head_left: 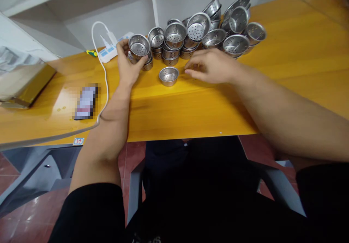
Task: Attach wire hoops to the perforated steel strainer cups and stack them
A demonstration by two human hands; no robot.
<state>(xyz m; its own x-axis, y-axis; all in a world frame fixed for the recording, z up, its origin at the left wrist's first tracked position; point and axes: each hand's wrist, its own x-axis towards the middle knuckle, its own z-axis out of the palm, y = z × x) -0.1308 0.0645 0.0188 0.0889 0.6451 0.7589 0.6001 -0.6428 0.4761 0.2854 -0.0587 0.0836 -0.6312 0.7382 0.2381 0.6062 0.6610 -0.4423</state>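
Note:
My left hand (130, 64) is closed round a perforated metal cup (139, 46), thumb on the near side and fingers on the far left. That cup sits over another metal cup (148, 64), at the left end of a row of stacks. My right hand (208, 66) hovers over the table with fingers bent and parted, nothing seen in them. Between both hands, a single perforated cup (168, 76) stands upright on the wood. Behind lie several similar cups, some in stacks (171, 50), others tilted in a heap (238, 20) to the right.
A yellow wooden table (174, 115) carries everything. At the left are a white power strip (108, 52), its cable (106, 79), a phone with a blurred screen (86, 102) and a cardboard box (27, 83). A white shelf wall (131, 6) rises behind.

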